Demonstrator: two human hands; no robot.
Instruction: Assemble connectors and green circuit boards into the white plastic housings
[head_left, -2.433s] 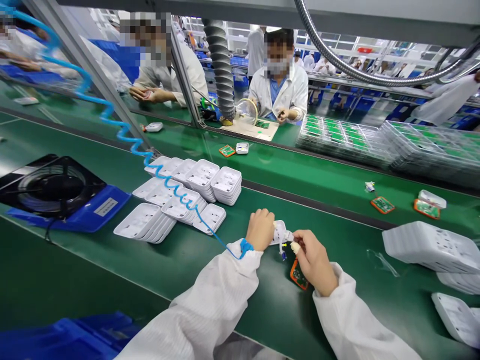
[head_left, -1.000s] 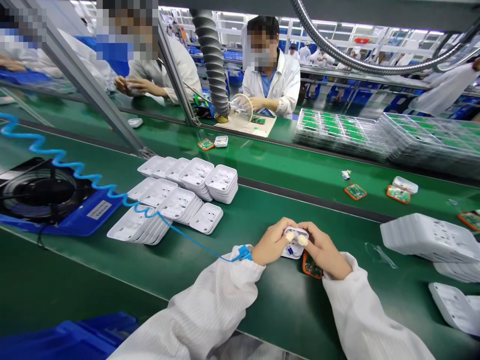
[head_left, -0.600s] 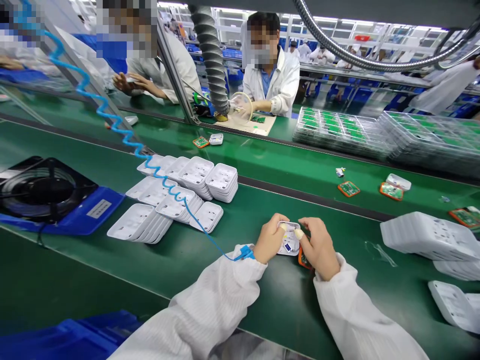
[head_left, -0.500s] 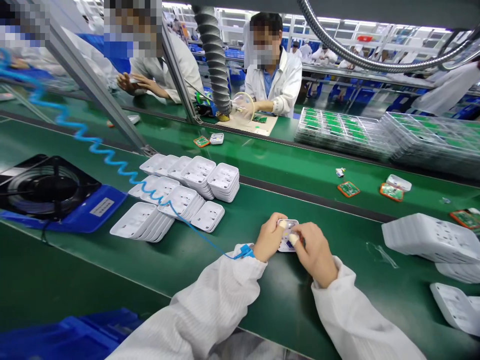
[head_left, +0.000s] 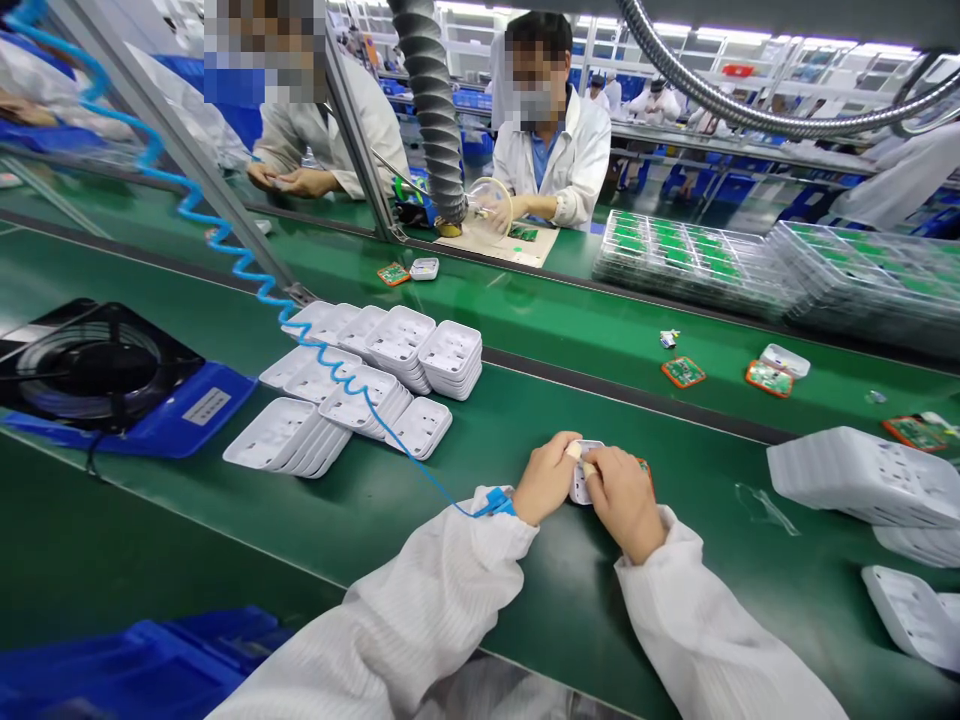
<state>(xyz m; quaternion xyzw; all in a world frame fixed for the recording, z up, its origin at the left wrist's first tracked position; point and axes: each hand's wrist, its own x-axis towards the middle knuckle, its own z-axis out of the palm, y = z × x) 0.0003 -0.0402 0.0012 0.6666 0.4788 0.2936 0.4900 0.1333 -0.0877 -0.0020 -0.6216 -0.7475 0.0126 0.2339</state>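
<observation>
Between my two hands a small white plastic housing (head_left: 580, 489) rests low over the green bench, its inner side facing up. My left hand (head_left: 549, 480) grips its left edge, thumb on top; the wrist wears a blue strap with a coiled cord. Closed over the right part of the housing is my right hand (head_left: 622, 498), its thumb pressed in near the top beside the left thumb. Pale covers sit on the fingertips. An orange-edged circuit board (head_left: 646, 474) peeks out past the right hand's fingers, mostly hidden by them.
Stacked white housings (head_left: 397, 345) stand to the left, beside a black fan (head_left: 112, 360) on a blue base. More housings (head_left: 862, 470) are at right. Boards such as an orange-edged one (head_left: 683, 372) lie on the green belt beyond. Clear trays (head_left: 675, 255) and co-workers are across.
My right thumb has moved up to the left thumb, and my right hand covers the housing more. The orange board edge now shows beside it. A co-worker's hands at upper left have come together lower.
</observation>
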